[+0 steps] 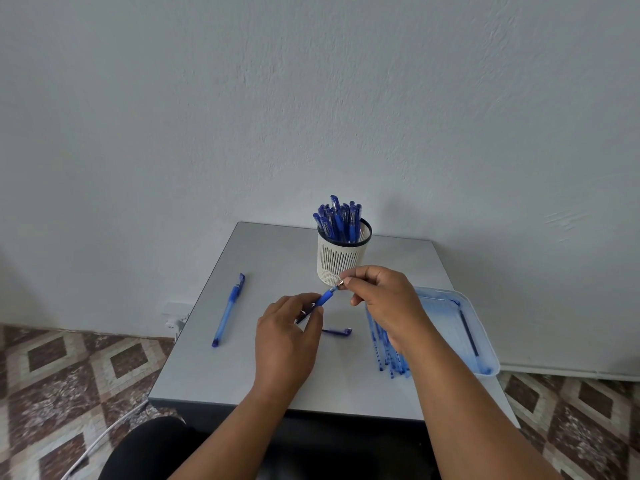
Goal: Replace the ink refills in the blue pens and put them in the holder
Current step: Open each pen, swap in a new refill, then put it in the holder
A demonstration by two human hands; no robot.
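Left hand (287,327) grips pen (323,299) — right fingers (346,281) pinch its tip.

Holder (343,256) near table's (277,382) far edge; capped pen (228,310) toward left edge; tray (485,327) at right edge, refills (382,355) beside.

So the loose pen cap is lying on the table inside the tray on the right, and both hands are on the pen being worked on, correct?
Not quite. The head view shows the pen cap lying on the bare table between the two hands, not inside the tray. The rest holds: the left hand and right hand both hold the pen.
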